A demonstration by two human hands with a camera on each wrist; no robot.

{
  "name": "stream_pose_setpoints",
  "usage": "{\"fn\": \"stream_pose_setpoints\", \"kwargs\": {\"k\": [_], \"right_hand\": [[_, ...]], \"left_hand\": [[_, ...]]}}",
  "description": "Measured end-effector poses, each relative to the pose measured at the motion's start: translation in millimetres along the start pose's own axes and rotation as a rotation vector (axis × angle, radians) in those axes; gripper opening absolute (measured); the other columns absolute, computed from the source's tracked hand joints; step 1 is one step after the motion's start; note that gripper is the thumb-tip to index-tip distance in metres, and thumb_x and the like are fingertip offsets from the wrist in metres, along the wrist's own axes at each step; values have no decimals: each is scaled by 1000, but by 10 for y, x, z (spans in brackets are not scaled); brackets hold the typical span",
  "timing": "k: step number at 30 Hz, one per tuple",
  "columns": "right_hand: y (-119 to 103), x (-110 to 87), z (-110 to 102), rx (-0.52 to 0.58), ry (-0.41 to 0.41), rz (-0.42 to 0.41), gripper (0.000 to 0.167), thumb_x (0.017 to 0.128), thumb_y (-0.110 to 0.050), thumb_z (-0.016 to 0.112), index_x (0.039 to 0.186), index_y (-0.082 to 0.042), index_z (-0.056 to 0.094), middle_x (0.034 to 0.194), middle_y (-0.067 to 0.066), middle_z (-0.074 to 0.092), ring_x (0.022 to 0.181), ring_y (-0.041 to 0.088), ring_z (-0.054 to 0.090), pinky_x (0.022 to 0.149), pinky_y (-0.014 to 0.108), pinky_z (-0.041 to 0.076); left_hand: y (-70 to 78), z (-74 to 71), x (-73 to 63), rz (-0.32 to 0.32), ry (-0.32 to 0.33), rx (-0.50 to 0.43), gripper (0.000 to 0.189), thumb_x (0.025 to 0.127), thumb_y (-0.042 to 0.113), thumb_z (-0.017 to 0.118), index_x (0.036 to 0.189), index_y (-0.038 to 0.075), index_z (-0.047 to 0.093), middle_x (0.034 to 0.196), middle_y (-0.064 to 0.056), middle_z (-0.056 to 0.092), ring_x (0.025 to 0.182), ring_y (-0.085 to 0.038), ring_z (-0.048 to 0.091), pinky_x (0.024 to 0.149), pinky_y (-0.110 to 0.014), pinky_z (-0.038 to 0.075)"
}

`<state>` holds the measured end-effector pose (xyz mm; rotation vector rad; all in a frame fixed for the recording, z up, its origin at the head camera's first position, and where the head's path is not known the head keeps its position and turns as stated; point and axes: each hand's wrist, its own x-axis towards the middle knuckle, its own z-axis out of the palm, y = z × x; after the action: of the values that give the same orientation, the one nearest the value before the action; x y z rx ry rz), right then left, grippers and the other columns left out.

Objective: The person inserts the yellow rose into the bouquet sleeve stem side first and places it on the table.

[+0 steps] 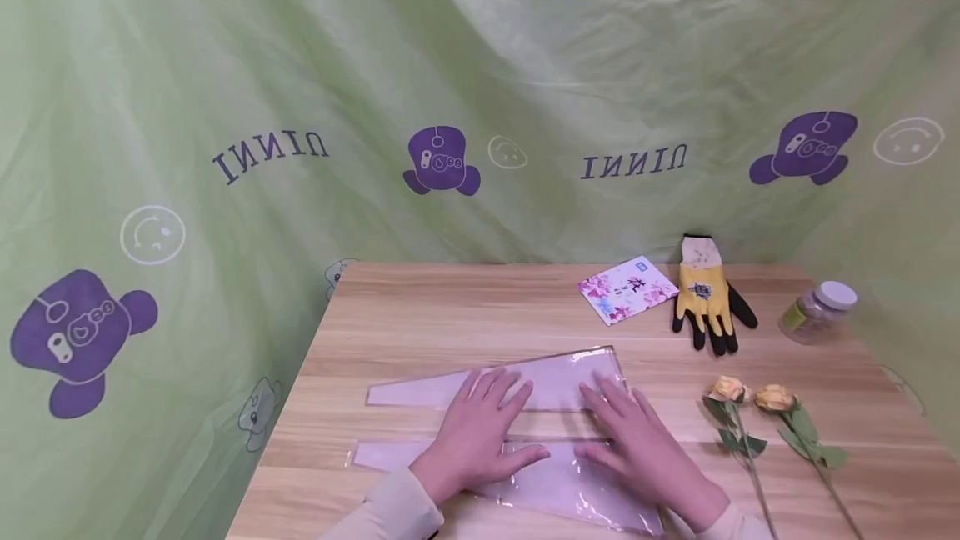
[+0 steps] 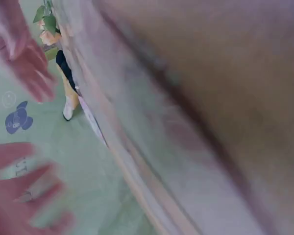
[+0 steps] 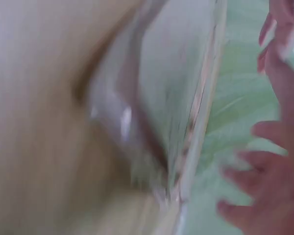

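Observation:
Two tapered clear plastic flower sleeves lie flat on the wooden table, narrow ends to the left. One is the far sleeve [image 1: 558, 380], the other the near sleeve [image 1: 562, 490]. My left hand [image 1: 483, 440] spreads its fingers above both, fingertips over the far sleeve and thumb over the near one. Further right, my right hand [image 1: 645, 452] reaches likewise across the two, fingers apart. In the blurred left wrist view, the left hand [image 2: 27, 191] has separated fingers; the right wrist view shows the right hand [image 3: 267, 178] the same way. Whether either hand touches plastic cannot be told.
Right of the sleeves lie two peach artificial roses [image 1: 727, 390] with long stems. Behind them are a yellow-and-black work glove [image 1: 703, 290], a floral printed packet [image 1: 628, 288] and a white-lidded jar [image 1: 817, 312]. A green patterned curtain [image 1: 525, 65] hangs around the table [image 1: 420, 307].

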<state>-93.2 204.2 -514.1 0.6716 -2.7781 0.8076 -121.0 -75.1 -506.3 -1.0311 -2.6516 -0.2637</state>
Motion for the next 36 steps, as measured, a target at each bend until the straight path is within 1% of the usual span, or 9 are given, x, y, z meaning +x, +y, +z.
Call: {"fn": "stream_pose_setpoints", "kwargs": {"k": [2, 4, 6, 9, 15, 19, 22, 27, 36], "right_hand": [[-14, 40, -16, 195, 84, 40, 62, 87, -34, 82, 138, -7, 61, 120, 7, 68, 108, 24, 65, 95, 44, 53], [-24, 91, -36, 394, 159, 75, 49, 85, -19, 84, 129, -6, 68, 95, -2, 68, 82, 15, 66, 75, 32, 58], [-35, 128, -55, 532, 194, 109, 43, 84, -8, 83, 125, -4, 69, 87, -2, 63, 73, 13, 62, 67, 27, 56], [-34, 152, -76, 587, 201, 104, 40, 84, -1, 81, 123, -2, 69, 86, 0, 62, 71, 13, 61, 63, 25, 54], [46, 147, -156, 570, 191, 165, 35, 87, -6, 80, 121, -3, 70, 88, 1, 64, 75, 15, 62, 66, 26, 55], [231, 208, -261, 522, 175, 322, 38, 89, -19, 80, 123, -4, 69, 90, 3, 65, 79, 17, 62, 69, 26, 55], [403, 277, -319, 462, 157, 413, 42, 90, -24, 79, 124, -1, 68, 90, 5, 66, 79, 19, 62, 67, 26, 55], [552, 342, -306, 336, 97, 478, 40, 91, -20, 78, 123, 3, 67, 90, 5, 68, 76, 18, 62, 65, 28, 54], [536, 353, -290, 184, 4, 504, 41, 91, -21, 77, 121, 5, 67, 87, 3, 69, 77, 18, 63, 73, 41, 55]], "left_hand": [[9, 0, 34, 13, 121, -210, 72, 94, 70, 52, 141, 17, 61, 113, 0, 61, 106, -17, 57, 91, -32, 49], [23, 0, 86, 16, 217, -469, 58, 92, 57, 69, 134, 17, 66, 92, 5, 56, 86, -10, 53, 72, -27, 50], [40, 2, 144, 10, 275, -684, 49, 90, 43, 77, 130, 15, 68, 84, 5, 54, 78, -8, 53, 65, -24, 51], [60, 16, 219, 3, 301, -833, 42, 91, 33, 78, 127, 14, 67, 83, 3, 56, 76, -10, 56, 67, -24, 53], [88, 48, 360, -42, 263, -882, 39, 91, 31, 78, 124, 13, 68, 81, 4, 57, 72, -10, 56, 65, -22, 52], [58, 101, 565, -141, 123, -908, 40, 92, 39, 76, 124, 16, 69, 72, 10, 54, 62, -5, 50, 59, -21, 48], [6, 199, 757, -184, -8, -857, 45, 91, 47, 75, 124, 18, 70, 65, 12, 51, 56, -3, 47, 56, -22, 45], [-46, 413, 1035, -176, -154, -709, 54, 89, 55, 73, 128, 19, 70, 65, 13, 53, 54, -3, 48, 52, -22, 44], [68, 572, 1246, -116, -261, -660, 51, 89, 54, 74, 126, 19, 69, 66, 13, 55, 57, -3, 50, 54, -21, 44]]}}
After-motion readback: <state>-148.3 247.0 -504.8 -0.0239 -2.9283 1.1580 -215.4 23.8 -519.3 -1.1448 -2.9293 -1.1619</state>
